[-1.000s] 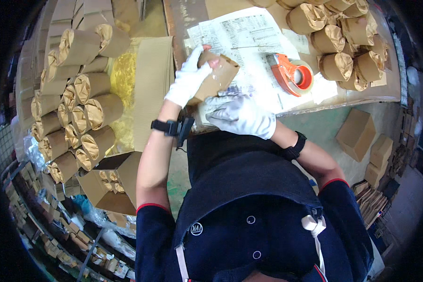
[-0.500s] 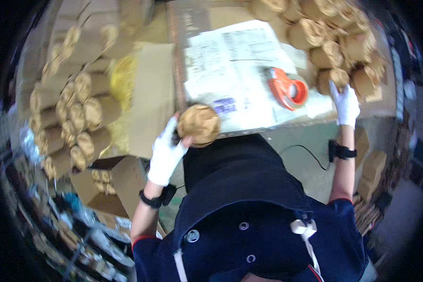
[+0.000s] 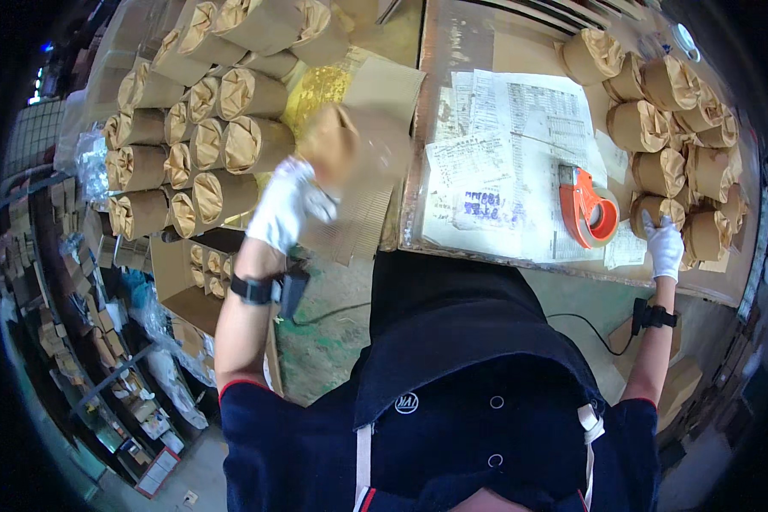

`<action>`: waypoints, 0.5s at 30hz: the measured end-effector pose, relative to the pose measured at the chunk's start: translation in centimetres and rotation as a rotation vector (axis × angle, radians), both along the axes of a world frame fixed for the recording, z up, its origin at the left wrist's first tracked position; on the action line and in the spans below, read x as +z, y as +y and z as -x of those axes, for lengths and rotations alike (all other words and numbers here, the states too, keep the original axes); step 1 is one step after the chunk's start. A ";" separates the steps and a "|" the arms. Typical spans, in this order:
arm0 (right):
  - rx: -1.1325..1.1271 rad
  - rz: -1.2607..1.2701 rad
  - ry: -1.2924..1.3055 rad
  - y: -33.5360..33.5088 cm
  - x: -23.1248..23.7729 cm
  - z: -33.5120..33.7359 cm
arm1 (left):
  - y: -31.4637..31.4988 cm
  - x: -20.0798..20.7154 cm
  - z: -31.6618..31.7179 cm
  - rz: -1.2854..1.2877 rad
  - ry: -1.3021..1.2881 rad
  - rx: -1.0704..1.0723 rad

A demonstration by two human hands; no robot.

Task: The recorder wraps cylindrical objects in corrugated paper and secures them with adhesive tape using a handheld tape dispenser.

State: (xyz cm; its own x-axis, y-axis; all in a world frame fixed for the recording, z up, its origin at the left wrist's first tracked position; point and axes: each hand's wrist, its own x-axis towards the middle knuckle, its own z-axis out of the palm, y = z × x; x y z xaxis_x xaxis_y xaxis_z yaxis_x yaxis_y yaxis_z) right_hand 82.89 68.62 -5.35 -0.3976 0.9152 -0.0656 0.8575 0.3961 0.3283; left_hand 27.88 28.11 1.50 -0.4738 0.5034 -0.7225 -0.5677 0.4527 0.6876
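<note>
My left hand point(image 3: 283, 209), in a white glove, grips a brown paper-wrapped cylinder point(image 3: 331, 145). Motion blurs the cylinder, which hangs over the gap between the left stack and the table. Far to the right, my gloved right hand point(image 3: 664, 246) has its fingers on the crumpled near end of another paper-wrapped cylinder point(image 3: 654, 212), at the front of a group lying on the table. Between the hands, an orange tape dispenser point(image 3: 578, 206) rests on printed sheets point(image 3: 508, 162).
Many similar wrapped cylinders point(image 3: 256, 145) are stacked on the left, beside a yellow patch point(image 3: 317, 89) and a cardboard flap point(image 3: 384, 90). Below them stands an open carton point(image 3: 183, 299) holding more cylinders. The table's front edge point(image 3: 520, 264) runs before my apron. A cable point(image 3: 593, 326) hangs near my right wrist.
My left hand has carried its wrapped cylinder from the table's front edge up and left toward the left stack. My right hand stays at the cylinder on the right. The view has shifted.
</note>
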 end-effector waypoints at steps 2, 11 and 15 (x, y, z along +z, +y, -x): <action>0.003 0.023 0.022 0.7 -0.6 -0.6 | 0.5 -1.6 4.6 -0.040 0.088 0.077; 0.100 0.174 0.062 4.8 -2.7 -4.4 | 0.8 -9.4 4.1 0.183 1.003 -0.327; -0.272 0.365 0.966 5.4 0.0 -4.7 | -1.6 -5.3 -3.8 0.940 1.187 -1.069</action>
